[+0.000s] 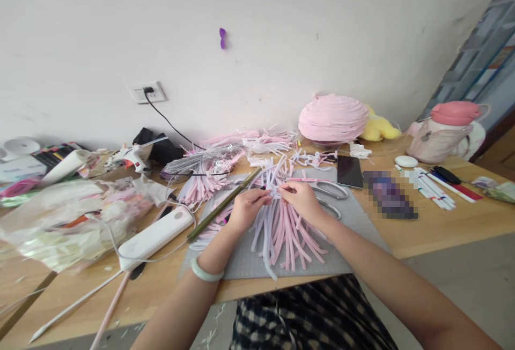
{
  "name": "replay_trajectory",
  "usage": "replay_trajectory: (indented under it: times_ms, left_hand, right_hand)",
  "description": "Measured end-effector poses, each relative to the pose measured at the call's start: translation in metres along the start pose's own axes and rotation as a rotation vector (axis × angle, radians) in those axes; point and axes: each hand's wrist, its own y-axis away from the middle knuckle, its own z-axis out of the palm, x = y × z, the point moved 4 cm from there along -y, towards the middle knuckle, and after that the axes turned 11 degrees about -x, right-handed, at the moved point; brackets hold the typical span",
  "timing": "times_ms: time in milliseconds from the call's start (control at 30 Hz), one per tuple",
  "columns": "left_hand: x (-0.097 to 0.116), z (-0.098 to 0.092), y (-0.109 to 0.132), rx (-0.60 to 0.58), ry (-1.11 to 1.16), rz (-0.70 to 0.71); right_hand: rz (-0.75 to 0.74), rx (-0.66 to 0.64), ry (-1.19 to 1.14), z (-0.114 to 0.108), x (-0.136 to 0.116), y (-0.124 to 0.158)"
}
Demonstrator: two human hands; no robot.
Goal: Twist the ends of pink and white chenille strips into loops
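A bundle of pink and white strips (281, 226) lies fanned over a grey cutting mat (249, 259) in the middle of the wooden table. My left hand (247, 208) and my right hand (300, 197) meet at the bundle's middle, both with fingers pinched on the strips where they are gathered. Loose ends spread toward me and away toward the wall. A pale bangle (205, 272) sits on my left wrist. Scissors (330, 194) lie just right of my right hand on the mat.
A green stick (223, 205) and a white power bank (155, 237) lie left of the mat. A glue gun (134, 159), plastic bags (72, 216), a phone (349, 171), a pink strip roll (333, 118), pens (432, 189) and a pink jug (442, 133) surround it.
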Motion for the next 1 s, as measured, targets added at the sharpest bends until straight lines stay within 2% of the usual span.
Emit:
replay_trajectory:
  times_ms: [233, 433, 533, 700, 867, 1000]
  left_hand:
    - [-0.007, 0.002, -0.002, -0.012, 0.078, -0.057]
    - [-0.015, 0.016, -0.005, -0.120, 0.515, -0.261]
    - [-0.013, 0.020, -0.004, -0.124, 0.625, -0.299]
    - [-0.013, 0.019, -0.004, -0.071, 0.750, -0.289]
    - [-0.008, 0.018, -0.003, -0.186, 0.786, -0.235]
    - [-0.004, 0.020, -0.002, -0.243, 0.760, -0.188]
  right_hand:
    - [0.014, 0.010, 0.016, -0.001, -0.002, 0.000]
    - [0.003, -0.002, -0.030, 0.000, 0.002, -0.002]
    - [0.028, -0.030, -0.115, 0.002, 0.003, -0.003]
    - [0.123, -0.112, -0.368, 0.006, 0.009, -0.004]
    - [0.205, -0.214, -0.613, 0.011, 0.014, -0.004]
    - [0.209, -0.227, -0.680, 0.012, 0.012, -0.003]
